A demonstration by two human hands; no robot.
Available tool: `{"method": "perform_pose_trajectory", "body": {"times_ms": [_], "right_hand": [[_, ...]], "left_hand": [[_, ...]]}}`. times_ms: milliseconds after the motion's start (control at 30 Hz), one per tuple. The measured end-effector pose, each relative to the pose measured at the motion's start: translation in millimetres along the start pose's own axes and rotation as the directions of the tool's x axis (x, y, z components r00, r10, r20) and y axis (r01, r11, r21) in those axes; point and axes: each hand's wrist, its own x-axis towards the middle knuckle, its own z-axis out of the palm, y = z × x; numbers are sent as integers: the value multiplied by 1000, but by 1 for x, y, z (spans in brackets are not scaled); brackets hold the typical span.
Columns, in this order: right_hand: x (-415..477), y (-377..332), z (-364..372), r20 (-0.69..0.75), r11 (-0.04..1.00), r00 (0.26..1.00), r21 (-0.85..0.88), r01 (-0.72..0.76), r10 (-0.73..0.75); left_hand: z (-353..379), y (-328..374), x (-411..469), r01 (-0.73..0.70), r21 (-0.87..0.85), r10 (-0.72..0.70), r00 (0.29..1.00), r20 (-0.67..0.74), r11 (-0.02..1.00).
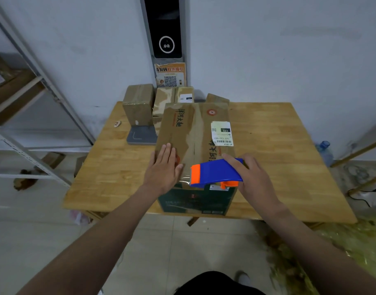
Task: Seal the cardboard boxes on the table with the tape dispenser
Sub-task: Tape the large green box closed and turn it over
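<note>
Gripping tape dispenser (216, 172) atop cardboard box (193, 133)

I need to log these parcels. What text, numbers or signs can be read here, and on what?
"122" and "122-122-007": white label on the big box.
"洋河大曲": big box top.
"身份码取件指引": orange poster, beside a QR code.
Small box label: too blurred.

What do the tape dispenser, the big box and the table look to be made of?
Tape dispenser: plastic by the look, with smooth, uniform blue and orange surfaces. Big box: brown cardboard, matte, with creased flaps and a stuck paper label. Table: likely wood, showing joined light strips with grain and a slight sheen.
</note>
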Motion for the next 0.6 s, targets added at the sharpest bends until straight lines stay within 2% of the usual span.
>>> {"method": "perform_pose_trajectory", "body": {"times_ms": [167, 600], "right_hand": [[-2, 1, -2, 30, 1000, 1000, -15, 4, -3], [-14, 3, -12, 19, 994, 995, -57, 98, -97]], "left_hand": [[4, 2, -2, -5, 9, 5, 999, -33, 1000], [1, -2, -2, -21, 14, 21, 1000, 21, 1000]]}}
